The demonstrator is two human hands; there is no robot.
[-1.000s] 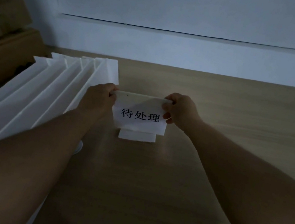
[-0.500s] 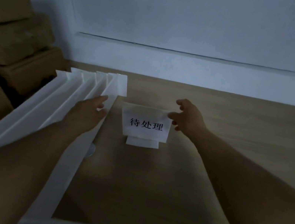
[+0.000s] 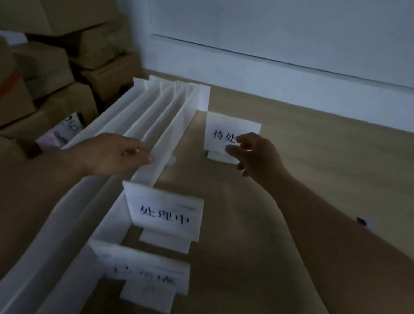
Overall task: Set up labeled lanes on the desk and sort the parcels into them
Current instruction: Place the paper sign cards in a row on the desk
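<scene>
Having released the far label sign (image 3: 222, 124), now standing on the table (image 3: 334, 172), the right grip (image 3: 253, 153) hovers slack and empty beside it while the left grip (image 3: 116, 154), fingers flat, touches the white dividers (image 3: 163, 114), so lanes likely come next

head view | worn on head — faces forward-down | desk (image 3: 320, 176) close below

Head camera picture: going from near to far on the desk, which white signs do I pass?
White card sign with blurred writing → white card sign reading 处理中 → white card sign behind the right hand.
</scene>
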